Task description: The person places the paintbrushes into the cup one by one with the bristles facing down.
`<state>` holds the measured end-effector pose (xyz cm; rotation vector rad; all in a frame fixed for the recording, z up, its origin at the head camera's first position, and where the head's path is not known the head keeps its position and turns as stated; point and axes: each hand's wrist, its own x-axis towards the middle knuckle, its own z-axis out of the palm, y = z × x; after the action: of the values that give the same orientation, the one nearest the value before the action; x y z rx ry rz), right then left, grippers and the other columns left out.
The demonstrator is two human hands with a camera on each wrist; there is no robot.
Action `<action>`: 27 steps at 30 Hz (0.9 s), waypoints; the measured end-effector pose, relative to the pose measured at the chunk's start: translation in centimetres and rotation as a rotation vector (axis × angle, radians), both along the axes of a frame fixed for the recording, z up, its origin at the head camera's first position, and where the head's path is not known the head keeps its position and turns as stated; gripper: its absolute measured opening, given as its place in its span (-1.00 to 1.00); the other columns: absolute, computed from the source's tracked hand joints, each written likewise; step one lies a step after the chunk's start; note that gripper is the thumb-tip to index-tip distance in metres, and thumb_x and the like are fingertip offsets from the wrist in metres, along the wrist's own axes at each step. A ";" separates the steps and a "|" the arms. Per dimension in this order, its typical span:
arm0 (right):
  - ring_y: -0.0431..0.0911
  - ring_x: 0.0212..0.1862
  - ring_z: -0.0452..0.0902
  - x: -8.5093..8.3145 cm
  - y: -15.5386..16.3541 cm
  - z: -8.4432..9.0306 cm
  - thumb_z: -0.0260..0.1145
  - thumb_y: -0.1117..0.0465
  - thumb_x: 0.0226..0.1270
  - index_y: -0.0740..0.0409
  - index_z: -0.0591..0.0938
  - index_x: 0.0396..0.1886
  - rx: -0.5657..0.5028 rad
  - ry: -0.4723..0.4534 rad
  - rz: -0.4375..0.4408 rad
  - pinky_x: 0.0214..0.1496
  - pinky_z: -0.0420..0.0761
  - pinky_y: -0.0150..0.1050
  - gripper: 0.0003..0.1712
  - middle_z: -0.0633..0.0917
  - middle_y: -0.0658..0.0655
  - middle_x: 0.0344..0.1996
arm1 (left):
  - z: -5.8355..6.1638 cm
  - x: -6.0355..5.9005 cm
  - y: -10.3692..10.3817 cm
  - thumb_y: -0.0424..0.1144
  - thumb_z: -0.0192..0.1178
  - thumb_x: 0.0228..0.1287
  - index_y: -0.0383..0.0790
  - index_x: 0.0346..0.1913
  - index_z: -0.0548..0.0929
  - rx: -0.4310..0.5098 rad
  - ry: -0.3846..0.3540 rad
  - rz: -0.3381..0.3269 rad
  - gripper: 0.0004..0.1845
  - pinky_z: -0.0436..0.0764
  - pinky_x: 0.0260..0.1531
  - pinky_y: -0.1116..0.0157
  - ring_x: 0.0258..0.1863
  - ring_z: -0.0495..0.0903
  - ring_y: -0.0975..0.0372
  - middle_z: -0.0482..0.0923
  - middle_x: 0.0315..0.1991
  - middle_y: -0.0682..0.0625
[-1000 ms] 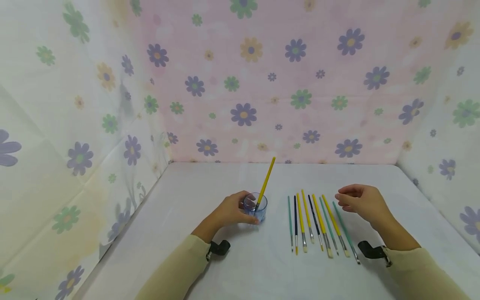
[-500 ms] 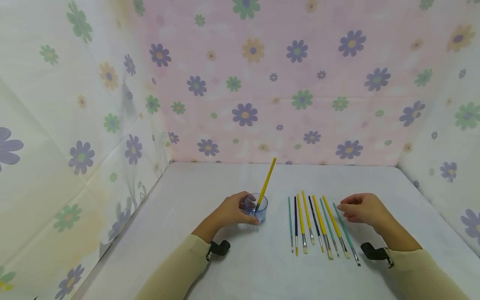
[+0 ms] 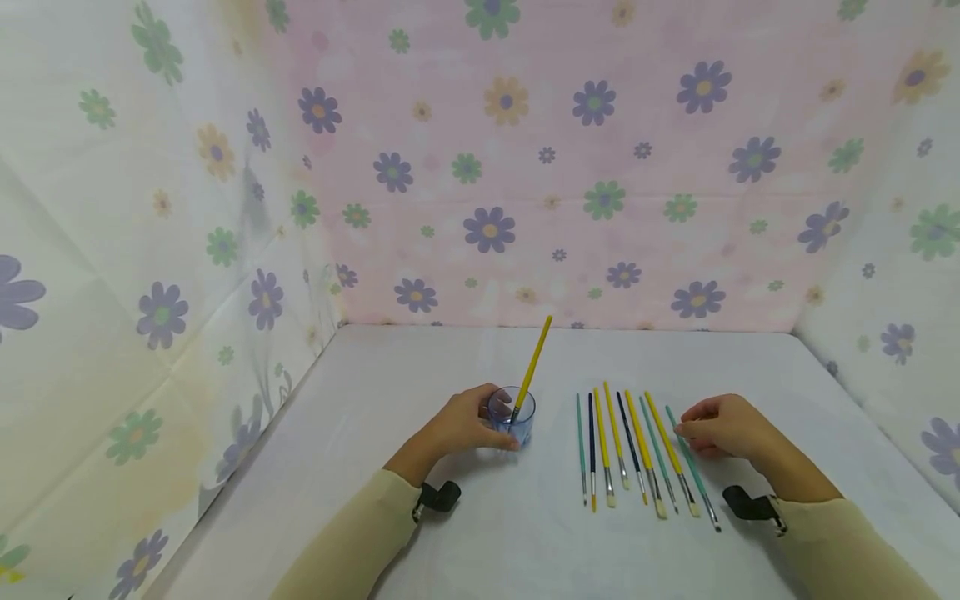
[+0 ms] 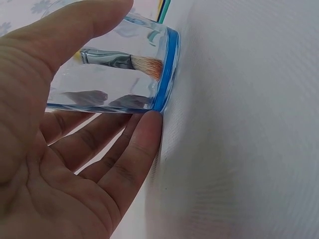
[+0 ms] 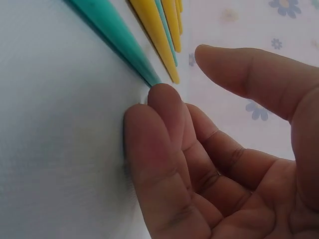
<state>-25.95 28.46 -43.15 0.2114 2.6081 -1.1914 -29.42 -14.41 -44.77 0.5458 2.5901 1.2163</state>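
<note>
My left hand [image 3: 459,421] holds a clear blue-tinted glass [image 3: 523,433] standing on the table, thumb on the near side, fingers behind. A yellow-handled paintbrush [image 3: 535,358] leans in that glass with its bristles [image 4: 147,65] down near the bottom. At the right end of a row of paintbrushes, my right hand [image 3: 726,429] is low at the handle end of a teal paintbrush [image 3: 699,479]. In the right wrist view, its fingertips [image 5: 164,97] are right at the tip of the teal handle [image 5: 112,32], and the thumb [image 5: 224,62] stands apart from them.
Left of the teal brush lie several more paintbrushes with yellow, dark and teal handles, such as a yellow one [image 3: 603,433], bristles toward me. The white table [image 3: 480,533] is enclosed by flowered cloth walls [image 3: 435,125] at the back and sides.
My right hand has come down toward me, from above the table to the handle end of the rightmost teal paintbrush. The left hand and the glass have stayed in place.
</note>
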 end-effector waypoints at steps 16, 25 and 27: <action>-0.09 -0.30 0.66 -0.1 0.1 -0.3 0.55 0.02 0.24 0.34 0.66 -0.02 0.049 0.001 0.000 -0.27 0.71 -0.22 -0.48 0.72 0.17 -0.25 | -0.3 -0.3 -0.1 0.11 0.69 -0.13 0.00 0.19 0.57 0.001 0.023 -0.018 -0.22 0.67 0.09 0.12 0.04 0.63 0.19 0.67 0.01 0.15; -0.08 -0.31 0.66 -0.3 0.0 -0.9 0.57 0.00 0.23 0.31 0.67 -0.09 0.064 -0.003 0.000 -0.28 0.72 -0.23 -0.51 0.72 0.16 -0.28 | -0.4 -0.4 -0.2 0.08 0.68 -0.09 0.02 0.17 0.57 -0.007 0.021 -0.013 -0.25 0.65 0.11 0.10 0.04 0.62 0.19 0.67 0.02 0.15; -0.07 -0.31 0.66 -0.2 0.1 -0.9 0.56 0.01 0.23 0.31 0.67 -0.10 0.072 -0.003 0.000 -0.29 0.72 -0.23 -0.52 0.72 0.16 -0.28 | -0.5 -0.4 -0.1 0.09 0.68 -0.10 0.02 0.18 0.57 -0.005 0.020 -0.015 -0.25 0.65 0.11 0.10 0.04 0.61 0.20 0.66 0.02 0.15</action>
<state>-26.17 28.55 -44.03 0.2270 2.6506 -1.0971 -29.86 -14.48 -45.32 0.5786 2.5999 1.2046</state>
